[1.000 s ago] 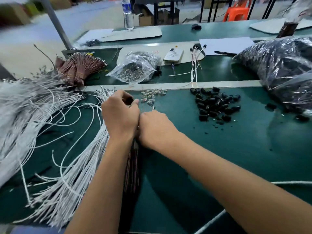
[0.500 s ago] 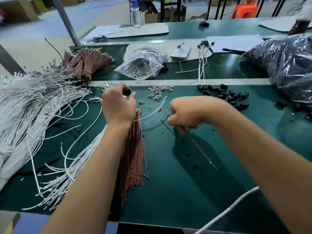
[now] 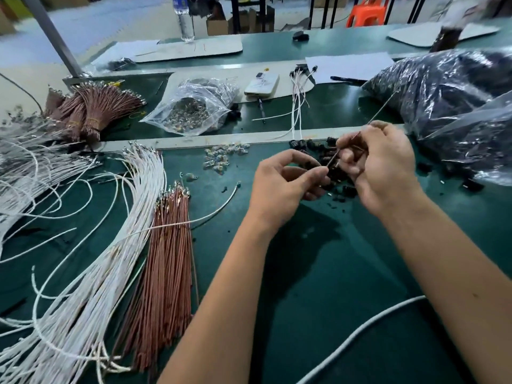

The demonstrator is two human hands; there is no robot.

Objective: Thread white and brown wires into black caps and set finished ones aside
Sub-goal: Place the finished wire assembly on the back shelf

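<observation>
Both hands have moved from the brown wire bundle (image 3: 166,273) to just above the pile of black caps (image 3: 332,173). The right hand (image 3: 382,164) pinches one brown wire (image 3: 382,108); the left hand (image 3: 285,184) pinches its lower tip, probably lining up a cap, though none is clearly visible.

No writing can be made out anywhere. The water bottle (image 3: 185,20) at about eleven o'clock has a label, but it is too blurred to read, and the white paper sheet (image 3: 349,66) at one o'clock looks blank.
</observation>
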